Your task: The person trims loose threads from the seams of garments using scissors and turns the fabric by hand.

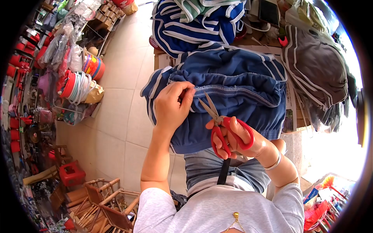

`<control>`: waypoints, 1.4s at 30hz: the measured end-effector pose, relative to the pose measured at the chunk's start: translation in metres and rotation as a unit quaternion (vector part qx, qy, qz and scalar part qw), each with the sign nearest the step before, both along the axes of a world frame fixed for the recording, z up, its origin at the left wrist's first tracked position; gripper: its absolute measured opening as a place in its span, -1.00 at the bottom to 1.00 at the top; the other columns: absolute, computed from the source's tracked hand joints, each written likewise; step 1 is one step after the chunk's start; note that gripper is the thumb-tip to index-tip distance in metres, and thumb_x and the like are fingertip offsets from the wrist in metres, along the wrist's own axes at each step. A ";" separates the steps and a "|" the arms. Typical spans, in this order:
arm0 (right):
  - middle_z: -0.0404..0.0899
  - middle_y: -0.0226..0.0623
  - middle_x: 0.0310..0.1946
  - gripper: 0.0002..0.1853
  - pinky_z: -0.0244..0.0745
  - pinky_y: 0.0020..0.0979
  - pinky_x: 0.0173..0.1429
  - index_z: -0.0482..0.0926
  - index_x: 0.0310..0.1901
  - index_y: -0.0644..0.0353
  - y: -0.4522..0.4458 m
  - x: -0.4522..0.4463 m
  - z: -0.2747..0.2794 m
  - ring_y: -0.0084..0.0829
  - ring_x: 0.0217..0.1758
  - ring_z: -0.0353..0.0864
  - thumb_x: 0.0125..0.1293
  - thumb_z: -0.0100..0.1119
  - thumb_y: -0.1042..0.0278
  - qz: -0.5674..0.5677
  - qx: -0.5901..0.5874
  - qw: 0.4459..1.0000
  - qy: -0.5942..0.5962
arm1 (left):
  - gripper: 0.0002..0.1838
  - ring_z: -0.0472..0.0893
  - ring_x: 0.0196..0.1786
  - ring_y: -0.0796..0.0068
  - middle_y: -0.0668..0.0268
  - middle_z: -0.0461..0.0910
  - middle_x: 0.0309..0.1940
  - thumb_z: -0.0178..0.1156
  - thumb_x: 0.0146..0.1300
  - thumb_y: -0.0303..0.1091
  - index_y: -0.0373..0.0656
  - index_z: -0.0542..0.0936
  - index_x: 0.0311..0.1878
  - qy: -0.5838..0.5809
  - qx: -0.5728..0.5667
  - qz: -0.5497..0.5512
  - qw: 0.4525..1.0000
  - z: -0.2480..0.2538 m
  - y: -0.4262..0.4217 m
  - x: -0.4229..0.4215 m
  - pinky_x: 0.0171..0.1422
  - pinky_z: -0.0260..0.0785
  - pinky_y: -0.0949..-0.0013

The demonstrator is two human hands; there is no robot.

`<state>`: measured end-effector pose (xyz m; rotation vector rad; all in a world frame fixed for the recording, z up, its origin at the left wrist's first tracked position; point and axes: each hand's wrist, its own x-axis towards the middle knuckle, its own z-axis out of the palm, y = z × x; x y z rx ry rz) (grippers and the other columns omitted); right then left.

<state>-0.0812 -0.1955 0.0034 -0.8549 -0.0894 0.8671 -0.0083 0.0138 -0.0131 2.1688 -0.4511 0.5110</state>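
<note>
Across my lap and the table edge lies a blue garment (233,112) with white stripes and an elastic waistband, its stitched inner seam turned up. My left hand (171,104) pinches the fabric at the left end of that seam, thumb and forefinger pressed together. In my right hand (241,139) is a pair of scissors (213,110) with red handles, fingers through the loops. The blades are parted and point up and left, close to the seam and just right of my left hand. Whether a thread lies between the blades is too small to tell.
Behind the garment sits a pile of blue striped clothes (194,29). Grey striped garments (316,66) hang at the right, near a phone (269,13). Shelves of goods, a red container (72,173) and bamboo chairs (112,198) stand left, beside the tiled floor (112,128).
</note>
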 end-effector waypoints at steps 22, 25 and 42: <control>0.45 -0.38 -0.43 -0.24 0.20 -0.62 -0.57 0.27 0.16 0.33 0.012 0.012 0.007 -0.55 -0.50 0.51 0.38 -0.28 -0.36 0.017 0.013 1.000 -0.002 | -0.92 0.53 -0.43 0.68 0.38 0.60 -0.43 0.25 0.25 -0.46 -0.26 0.61 -0.26 0.047 -0.217 0.014 0.975 -0.022 0.009 0.001 -0.31 0.38 0.56; 0.45 -0.38 -0.42 -0.24 0.18 -0.61 -0.57 0.27 0.16 0.32 0.011 0.012 0.008 -0.55 -0.50 0.50 0.38 -0.28 -0.36 0.015 0.003 1.000 0.001 | -0.92 0.54 -0.46 0.60 0.34 0.57 -0.43 0.26 0.23 -0.47 -0.25 0.61 -0.24 -0.006 -0.093 0.027 0.995 -0.009 0.004 -0.002 -0.33 0.37 0.55; 0.45 -0.36 -0.45 -0.22 0.22 -0.61 -0.61 0.28 0.15 0.36 0.014 0.011 0.010 -0.52 -0.53 0.51 0.37 -0.25 -0.36 0.022 -0.003 1.000 -0.009 | -0.84 0.49 -0.35 0.63 0.38 0.52 -0.38 0.09 0.41 -0.30 -0.19 0.50 -0.21 0.096 -0.326 -0.002 0.941 -0.020 0.017 -0.002 -0.20 0.37 0.55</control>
